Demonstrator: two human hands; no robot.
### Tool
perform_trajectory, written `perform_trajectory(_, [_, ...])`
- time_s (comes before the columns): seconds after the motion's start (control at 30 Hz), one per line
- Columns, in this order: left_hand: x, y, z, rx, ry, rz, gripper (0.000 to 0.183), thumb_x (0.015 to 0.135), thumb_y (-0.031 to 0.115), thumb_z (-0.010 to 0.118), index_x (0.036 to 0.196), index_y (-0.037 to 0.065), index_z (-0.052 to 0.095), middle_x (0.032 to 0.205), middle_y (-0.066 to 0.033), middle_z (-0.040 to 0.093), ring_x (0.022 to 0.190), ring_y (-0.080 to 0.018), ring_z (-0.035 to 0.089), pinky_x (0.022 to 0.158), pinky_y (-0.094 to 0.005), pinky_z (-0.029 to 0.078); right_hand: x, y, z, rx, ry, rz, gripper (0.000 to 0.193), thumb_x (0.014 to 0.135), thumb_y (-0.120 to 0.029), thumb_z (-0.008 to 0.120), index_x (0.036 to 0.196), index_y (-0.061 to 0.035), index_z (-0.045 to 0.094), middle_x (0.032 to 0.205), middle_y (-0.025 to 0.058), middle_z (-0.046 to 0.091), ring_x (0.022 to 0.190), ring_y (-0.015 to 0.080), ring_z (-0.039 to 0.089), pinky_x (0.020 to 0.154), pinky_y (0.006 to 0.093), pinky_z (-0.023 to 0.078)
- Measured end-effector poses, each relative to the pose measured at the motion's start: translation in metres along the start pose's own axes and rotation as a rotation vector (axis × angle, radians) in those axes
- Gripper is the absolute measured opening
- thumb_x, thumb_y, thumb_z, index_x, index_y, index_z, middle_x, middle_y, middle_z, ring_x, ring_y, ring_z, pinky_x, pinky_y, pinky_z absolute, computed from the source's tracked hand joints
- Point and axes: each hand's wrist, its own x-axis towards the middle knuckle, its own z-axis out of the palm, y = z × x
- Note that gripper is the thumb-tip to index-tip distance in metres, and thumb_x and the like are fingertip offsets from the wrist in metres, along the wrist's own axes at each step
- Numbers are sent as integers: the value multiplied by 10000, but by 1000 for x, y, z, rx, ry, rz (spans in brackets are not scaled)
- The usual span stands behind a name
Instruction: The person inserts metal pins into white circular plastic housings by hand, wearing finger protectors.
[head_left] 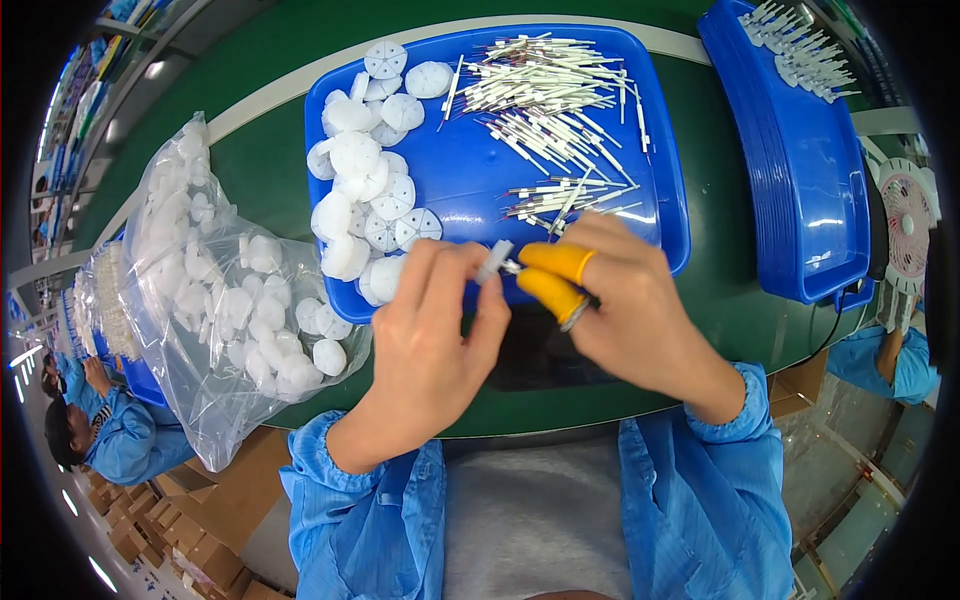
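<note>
Both my hands meet over the near edge of a blue tray [465,190]. Between thumb and fingertips, my left hand [425,335] pinches a small white plastic disc [493,261], seen nearly edge-on and blurred. My right hand [630,310] is closed close beside it, with yellow coverings [555,262] at its thumb and a finger. A small shiny metal piece [512,267] shows at those yellow tips, touching or almost touching the disc; the rest of it is hidden. White slotted discs [390,195] heap along the tray's left side. Thin white sticks with dark wire-like ends [545,85] lie at its right.
A clear plastic bag [230,300] of white discs lies left of the tray on the green table [255,165]. Stacked blue trays [800,190] stand at right, holding white assembled pieces [795,50]. Beyond them is a fan [908,225]. Other people [130,440] sit at far left.
</note>
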Motion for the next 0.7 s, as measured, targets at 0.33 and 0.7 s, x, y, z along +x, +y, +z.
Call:
perform_trajectory(0.33, [8, -1, -8, -146, 8, -153, 170, 949, -35, 729, 1111, -44, 679, 1033, -141, 655, 866, -279, 738, 796, -355, 642, -3, 25, -44, -560, -146, 134, 259, 689, 138, 705, 940, 87, 738, 1064, 140, 638, 1007, 328, 572, 856, 419, 484])
perform_trajectory(0.7, [8, 3, 0, -319, -49, -153, 183, 939, -64, 733, 1116, -47, 687, 1020, -133, 677, 899, -246, 755, 806, -340, 640, -10, -8, -33, -24, -92, -2, 304, 661, 107, 730, 961, 63, 707, 978, 153, 630, 858, 346, 582, 812, 447, 454])
